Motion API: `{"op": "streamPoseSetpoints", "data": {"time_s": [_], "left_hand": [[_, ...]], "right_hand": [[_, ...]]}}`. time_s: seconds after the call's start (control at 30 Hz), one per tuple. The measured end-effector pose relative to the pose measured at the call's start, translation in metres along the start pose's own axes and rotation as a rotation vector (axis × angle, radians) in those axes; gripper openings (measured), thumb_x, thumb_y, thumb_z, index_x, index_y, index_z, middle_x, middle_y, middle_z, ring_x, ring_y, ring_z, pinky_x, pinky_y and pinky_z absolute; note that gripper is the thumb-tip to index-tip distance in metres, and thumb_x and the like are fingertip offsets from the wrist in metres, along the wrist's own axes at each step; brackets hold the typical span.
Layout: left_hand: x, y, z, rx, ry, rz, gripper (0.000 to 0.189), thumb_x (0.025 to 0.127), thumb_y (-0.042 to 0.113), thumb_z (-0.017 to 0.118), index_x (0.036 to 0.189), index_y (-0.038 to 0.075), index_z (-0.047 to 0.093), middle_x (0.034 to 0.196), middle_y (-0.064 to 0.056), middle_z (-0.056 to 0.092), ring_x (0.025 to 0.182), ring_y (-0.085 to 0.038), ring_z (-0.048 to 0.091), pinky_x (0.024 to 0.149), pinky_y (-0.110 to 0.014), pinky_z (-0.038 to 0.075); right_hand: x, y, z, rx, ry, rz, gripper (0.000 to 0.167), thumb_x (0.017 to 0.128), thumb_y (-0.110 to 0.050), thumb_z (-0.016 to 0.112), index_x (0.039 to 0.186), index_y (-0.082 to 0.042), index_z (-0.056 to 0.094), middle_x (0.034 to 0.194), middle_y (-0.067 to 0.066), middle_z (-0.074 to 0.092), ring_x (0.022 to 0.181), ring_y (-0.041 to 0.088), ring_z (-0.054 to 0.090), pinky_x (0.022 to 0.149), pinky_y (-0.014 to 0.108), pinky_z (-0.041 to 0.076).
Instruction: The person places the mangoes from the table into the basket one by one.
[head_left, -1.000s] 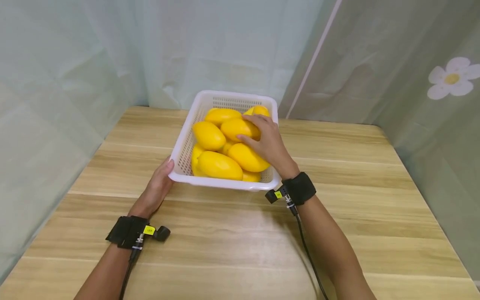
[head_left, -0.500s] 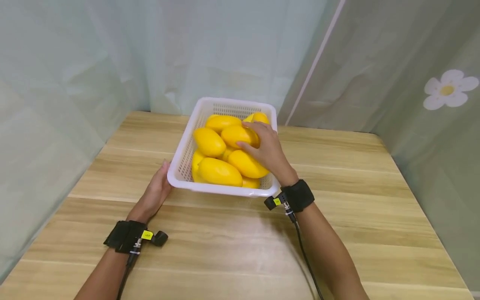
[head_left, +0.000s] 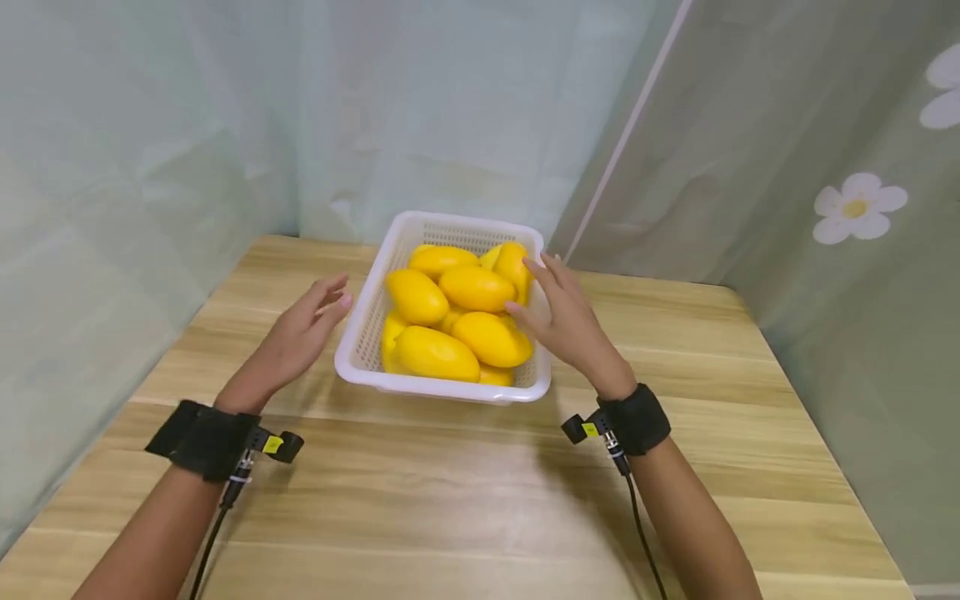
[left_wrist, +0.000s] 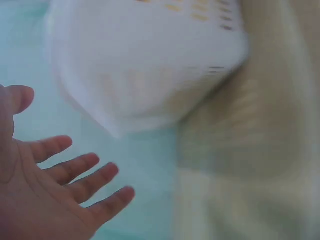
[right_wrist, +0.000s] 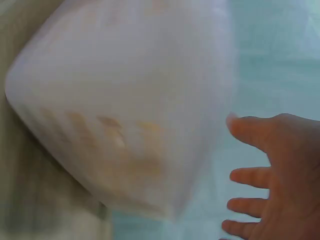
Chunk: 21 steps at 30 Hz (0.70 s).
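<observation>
A white plastic basket (head_left: 442, 387) with slotted walls stands on the wooden table, filled with several yellow mangoes (head_left: 437, 353). To its left my left hand (head_left: 292, 337) hovers apart from the rim, fingers spread; the left wrist view shows its bare palm (left_wrist: 45, 195) facing the basket wall (left_wrist: 140, 55). On the other side, my right hand (head_left: 566, 321) is at the right rim, its thumb and forefinger overlapping the rim in the head view. Loosely extended fingers (right_wrist: 250, 177) with nothing between them show in the right wrist view, beside the blurred basket wall (right_wrist: 125, 65).
The wooden table (head_left: 450, 500) runs back to a pale curtain (head_left: 465, 108) close behind the basket. A grey curtain with white flowers (head_left: 860, 208) hangs along the right. Black wrist straps (head_left: 633, 418) with cables are on both forearms.
My right hand has let go of a mango and drawn back to the right rim. The left hand has come off the basket's left side, and its fingers have spread.
</observation>
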<state>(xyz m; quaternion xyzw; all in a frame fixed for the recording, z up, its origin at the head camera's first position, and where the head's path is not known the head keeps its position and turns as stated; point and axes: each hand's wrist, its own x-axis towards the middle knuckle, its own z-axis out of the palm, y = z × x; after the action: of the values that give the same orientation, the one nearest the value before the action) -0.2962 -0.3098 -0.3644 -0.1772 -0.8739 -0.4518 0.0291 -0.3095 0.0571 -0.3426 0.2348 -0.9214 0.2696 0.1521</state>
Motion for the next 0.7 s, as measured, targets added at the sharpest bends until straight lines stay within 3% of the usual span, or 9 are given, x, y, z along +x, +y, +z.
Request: {"op": "streamPoseSetpoints", "data": {"time_s": [0.2,0.37,0.57,0.7], "left_hand": [[0.061,0.039,0.003,0.136,-0.049,0.143,0.058,0.093,0.045,0.042,0.142,0.019,0.028,0.141,-0.004,0.030,0.126,-0.023,0.027,0.097,-0.050,0.023],[0.111,0.056,0.010,0.305,-0.109,0.231,0.061,0.093,0.046,0.041,0.142,0.012,0.028,0.141,-0.008,0.030,0.127,-0.025,0.025,0.100,-0.047,0.020],[0.163,0.051,0.006,0.545,-0.117,0.207,0.062,0.094,0.045,0.039,0.140,0.006,0.030,0.139,-0.017,0.032,0.125,-0.034,0.028,0.098,-0.050,0.022],[0.185,0.041,0.010,0.589,-0.113,0.140,0.063,0.094,0.045,0.039,0.140,0.004,0.029,0.140,-0.018,0.030,0.126,-0.034,0.026,0.099,-0.049,0.021]], "right_hand": [[0.020,0.014,-0.037,-0.075,-0.083,0.080,0.068,0.089,-0.045,0.050,0.144,-0.016,0.022,0.147,0.012,0.010,0.132,0.026,-0.001,0.099,0.055,0.004],[0.047,0.030,-0.049,-0.166,-0.151,0.169,0.068,0.091,-0.049,0.044,0.145,-0.015,0.020,0.147,0.013,0.010,0.132,0.030,-0.002,0.099,0.056,0.002],[0.078,0.055,-0.043,-0.271,-0.232,0.239,0.072,0.090,-0.058,0.033,0.146,-0.018,0.013,0.148,0.012,0.003,0.131,0.030,-0.009,0.099,0.051,-0.006],[0.094,0.069,-0.035,-0.281,-0.278,0.280,0.073,0.090,-0.059,0.032,0.146,-0.018,0.013,0.148,0.014,0.003,0.131,0.032,-0.009,0.100,0.050,-0.005]]}}
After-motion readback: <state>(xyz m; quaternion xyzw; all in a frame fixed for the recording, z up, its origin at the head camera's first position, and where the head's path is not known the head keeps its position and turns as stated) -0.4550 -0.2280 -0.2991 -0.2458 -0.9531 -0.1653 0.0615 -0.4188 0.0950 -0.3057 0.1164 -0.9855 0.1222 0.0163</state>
